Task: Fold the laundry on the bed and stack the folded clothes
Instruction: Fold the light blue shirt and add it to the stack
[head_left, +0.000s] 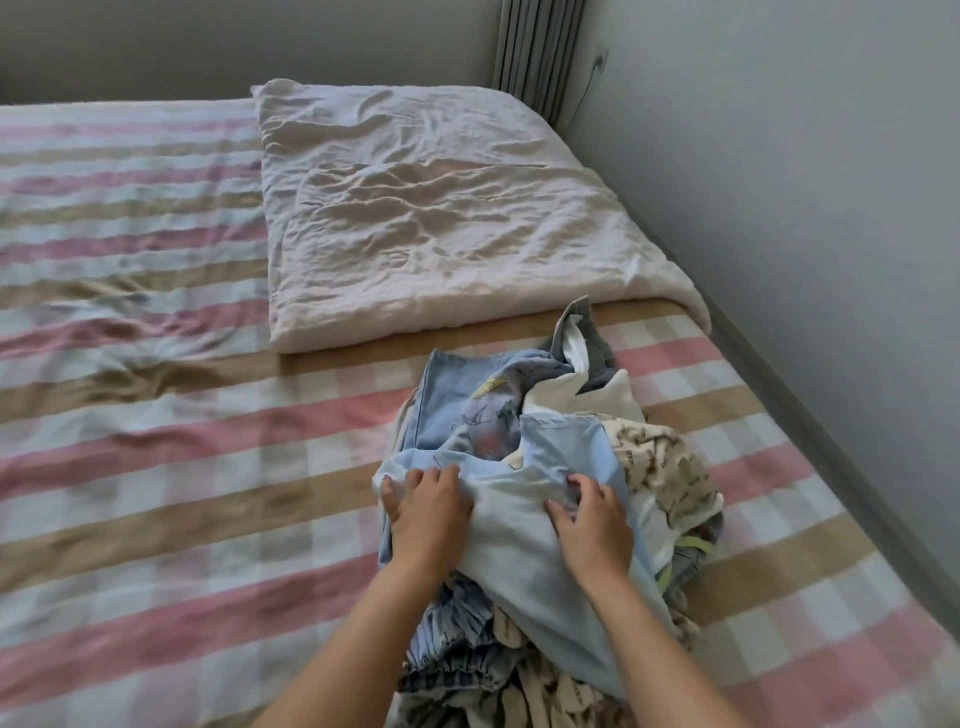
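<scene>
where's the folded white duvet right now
In the head view, the folded white duvet lies at the far right of the striped bed, against the wall, just beyond the laundry pile.

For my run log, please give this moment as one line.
stage: picking first item | left hand: on light blue garment | right hand: gripping it | pile: unfolded

Single view only, head-mounted and wide-angle. It looks forward and down from the near edge of the bed (156, 426), close above the laundry pile (524, 447) at lower centre. The folded quilt (436, 208) lies farther off; the wall (805, 156) runs along the right. Straight edges bow toward the frame margins.
</scene>
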